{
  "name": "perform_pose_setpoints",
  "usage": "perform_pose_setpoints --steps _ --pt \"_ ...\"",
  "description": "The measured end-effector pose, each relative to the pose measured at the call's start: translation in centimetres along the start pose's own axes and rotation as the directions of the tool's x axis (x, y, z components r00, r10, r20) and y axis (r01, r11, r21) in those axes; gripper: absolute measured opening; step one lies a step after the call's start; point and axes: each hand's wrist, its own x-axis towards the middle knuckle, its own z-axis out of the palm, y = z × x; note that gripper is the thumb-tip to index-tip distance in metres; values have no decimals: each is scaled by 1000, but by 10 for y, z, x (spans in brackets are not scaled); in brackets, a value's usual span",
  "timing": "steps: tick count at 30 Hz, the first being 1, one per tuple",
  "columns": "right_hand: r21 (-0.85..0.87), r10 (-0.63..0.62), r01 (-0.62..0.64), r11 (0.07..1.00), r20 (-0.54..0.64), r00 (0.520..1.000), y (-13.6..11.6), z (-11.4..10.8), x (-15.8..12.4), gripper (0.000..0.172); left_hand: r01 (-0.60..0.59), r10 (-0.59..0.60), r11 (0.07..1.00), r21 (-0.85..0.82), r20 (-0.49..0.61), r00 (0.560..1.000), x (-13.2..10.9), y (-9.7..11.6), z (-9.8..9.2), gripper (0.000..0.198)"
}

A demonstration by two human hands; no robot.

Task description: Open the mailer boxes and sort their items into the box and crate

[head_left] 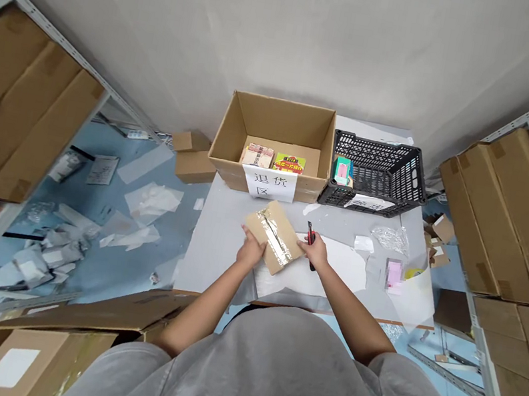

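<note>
A small cardboard box [266, 224] with shiny clear tape down its middle is tilted above the table [220, 218]. My left hand [250, 249] grips its left lower edge. At its right corner, my right hand [316, 251] touches the box with its fingertips while closed around a red and black utility knife [311, 236]. The knife points away from me, its blade end beside the box. Under the box lies a white plastic mailer [339, 264].
An open carton [314, 189] with two small packs inside and a black plastic crate [412, 182] stand at the back. Crumpled clear plastic [389, 239] and a pink item [394, 274] lie at the right. Shelves with cartons [520, 214] flank both sides; scraps [152, 203] litter the floor.
</note>
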Motion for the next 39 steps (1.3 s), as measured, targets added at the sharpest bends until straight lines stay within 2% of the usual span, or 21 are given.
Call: perform_pose_setpoints --steps 1,2,3,4,5,7,10,12,14,16,18,20,21,23,25,26,28,32,36,37,39 --pt "-38 31 -33 999 -32 999 9 0 -7 43 -104 114 991 79 -129 985 8 4 -6 116" --pt "-45 70 -72 996 -49 996 18 1 -14 43 -212 246 963 166 -226 942 17 9 -13 117" --pt "-19 111 -112 994 -51 993 26 4 -21 42 -312 370 919 241 -252 894 28 14 -21 114" --pt "39 146 -145 989 -33 989 32 9 -27 41 -398 466 869 294 -216 858 40 19 -29 108" --pt "116 171 -169 979 -10 985 36 15 -31 39 -447 511 837 317 -159 845 51 23 -38 103" --pt "240 181 -175 955 -3 984 38 26 -34 37 -451 489 828 333 -38 871 66 30 -51 101" --pt "311 101 -73 948 -77 992 25 32 -18 41 -287 301 886 364 18 953 66 32 -57 111" --pt "320 19 8 947 -84 996 12 26 -1 47 -121 128 921 371 6 992 50 28 -52 123" --pt "294 -42 54 954 -46 998 3 17 14 52 36 -36 929 368 -6 999 28 23 -43 132" --pt "208 -65 71 975 -37 997 -1 10 21 53 114 -93 909 401 -72 993 8 19 -34 131" --pt "77 -74 80 994 -86 994 0 8 18 50 55 26 869 491 -156 987 -3 21 -29 124" --pt "-45 -81 76 996 -141 987 5 12 6 49 -153 264 813 562 -122 957 -2 27 -28 112" --pt "-83 -76 63 994 -153 985 8 16 0 49 -286 386 771 569 -61 921 2 32 -28 105" --pt "-100 -30 15 995 -149 988 13 25 -11 51 -513 565 672 535 77 821 15 43 -29 92" --pt "-49 26 -33 998 -137 990 17 31 -15 52 -629 648 599 495 161 744 28 51 -27 84" --pt "-14 38 -40 999 -134 990 20 33 -15 53 -650 663 582 488 178 727 34 53 -25 82" --pt "43 21 -16 999 -130 991 24 33 -12 54 -651 665 575 495 181 725 41 54 -20 78" --pt "53 -32 39 998 -125 992 25 26 1 54 -606 623 577 548 185 760 44 55 -11 76" --pt "-67 -23 13 998 -146 989 11 21 10 51 -553 588 592 587 156 794 42 63 -5 75" --pt "-106 -26 11 994 -147 989 6 20 10 51 -549 600 592 590 132 789 42 65 -3 75" --pt "-159 -54 28 987 -164 985 -3 20 7 49 -589 663 562 581 108 740 41 68 1 73"
